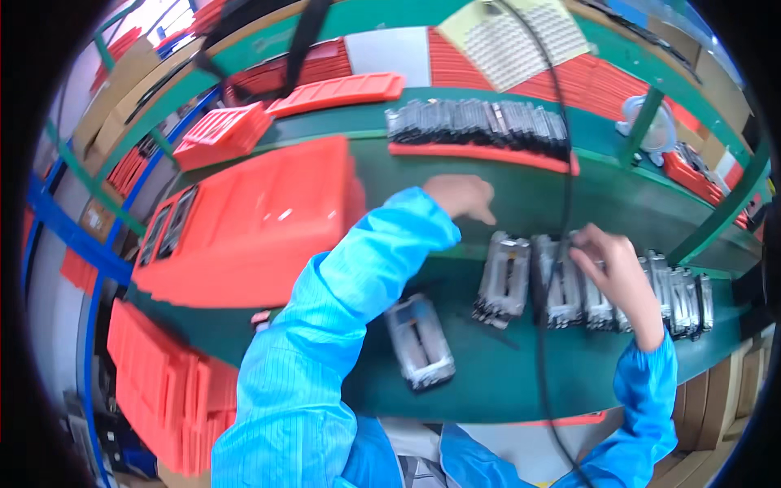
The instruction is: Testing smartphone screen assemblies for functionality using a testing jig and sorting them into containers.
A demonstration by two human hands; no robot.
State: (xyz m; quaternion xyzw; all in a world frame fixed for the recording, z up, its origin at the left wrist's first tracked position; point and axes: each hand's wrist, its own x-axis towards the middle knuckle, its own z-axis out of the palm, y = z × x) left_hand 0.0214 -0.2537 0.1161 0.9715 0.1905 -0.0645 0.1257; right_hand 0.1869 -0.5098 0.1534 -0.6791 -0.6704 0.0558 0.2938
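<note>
My left hand (461, 197) reaches across the bench, slightly blurred, with its thumb apart from the fingers and nothing visible in it. Below it stands a stack of flat grey-and-black rectangular frames (503, 281). My right hand (610, 264) is curled, thumb and fingers close together at the upper end of the neighbouring stack of frames (560, 285); whatever is between the fingertips is too small to make out. More of these frames (679, 297) stand in a row to its right. Nearer me, a single pile of the same frames (420, 342) lies by my left forearm.
Large stacks of red plastic trays (252, 220) rise on the left, with more red trays (167, 382) at the lower left. On the back ledge, a red tray (488, 156) carries a row of dark thin parts (476, 124). A black cable (565, 163) hangs down across the view.
</note>
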